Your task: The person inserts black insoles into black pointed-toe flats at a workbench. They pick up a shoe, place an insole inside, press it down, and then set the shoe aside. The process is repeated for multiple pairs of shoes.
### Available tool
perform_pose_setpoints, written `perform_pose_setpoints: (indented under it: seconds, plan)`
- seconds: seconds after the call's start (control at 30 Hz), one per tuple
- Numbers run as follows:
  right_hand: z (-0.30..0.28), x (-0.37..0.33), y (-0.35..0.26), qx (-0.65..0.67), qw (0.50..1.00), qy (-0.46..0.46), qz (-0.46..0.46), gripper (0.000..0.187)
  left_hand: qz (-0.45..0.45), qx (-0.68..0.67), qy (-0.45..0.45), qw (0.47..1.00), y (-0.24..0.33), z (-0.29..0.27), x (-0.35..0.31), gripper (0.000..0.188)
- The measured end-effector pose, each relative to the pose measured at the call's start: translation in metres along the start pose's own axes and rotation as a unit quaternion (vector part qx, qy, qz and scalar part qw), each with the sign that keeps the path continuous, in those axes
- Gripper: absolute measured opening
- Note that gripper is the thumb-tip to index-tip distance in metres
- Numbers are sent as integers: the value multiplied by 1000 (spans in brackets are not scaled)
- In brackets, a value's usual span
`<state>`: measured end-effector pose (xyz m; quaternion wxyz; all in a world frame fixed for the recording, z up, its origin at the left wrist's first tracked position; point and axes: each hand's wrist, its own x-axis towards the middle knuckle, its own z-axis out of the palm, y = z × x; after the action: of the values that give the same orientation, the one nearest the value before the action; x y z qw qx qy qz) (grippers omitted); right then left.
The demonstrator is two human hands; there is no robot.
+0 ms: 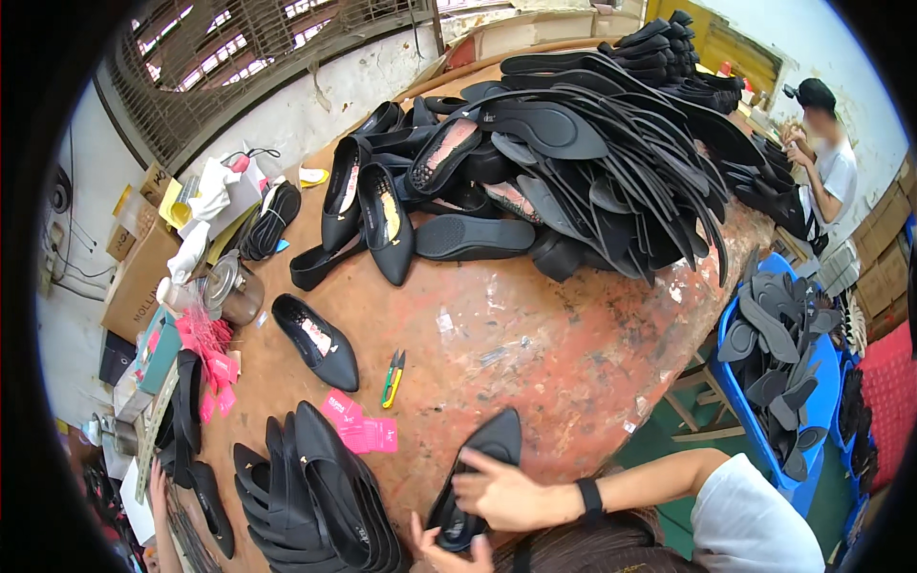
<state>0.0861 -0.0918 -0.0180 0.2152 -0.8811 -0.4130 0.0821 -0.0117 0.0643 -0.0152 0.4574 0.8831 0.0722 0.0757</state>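
A black pointed flat shoe [497,435] lies on the worn reddish table at its near edge, toe pointing away. My left hand [451,557] grips its heel end, with fingers at one side and the thumb at the other. Across the shoe's opening reaches my right hand [501,492], its fingers apart and touching the shoe; their tips are partly hidden. Left of my hands stand nested rows of black shoes [334,477]. Beyond them lie pink tags [358,420], green-and-yellow thread snips [393,379] and a single black shoe [315,341].
A large heap of black insoles [592,143] and loose shoes [387,224] covers the far table. A metal canister [234,288] stands at left. Blue bins [778,382] with insoles are right. Another person's arm [164,525] enters lower left; a co-worker [829,158] sits far right.
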Motion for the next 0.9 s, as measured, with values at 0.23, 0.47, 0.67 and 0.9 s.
perform_pose_setpoints:
  seconds: [0.23, 0.47, 0.67, 0.9]
  plan:
    - [-69, 21, 63, 315, 879, 159, 322, 43, 89, 166, -199, 962, 52, 38, -18, 51]
    - [-13, -73, -19, 68, 983, 121, 117, 32, 83, 255, -299, 916, 12, 70, -31, 41]
    - [9, -7, 40, -116, 974, 119, 155, 25, 64, 269, -378, 884, 61, 54, 0, 66]
    - [7, -24, 11, -169, 969, 131, 127, 56, 90, 214, -311, 922, 46, 45, -8, 44]
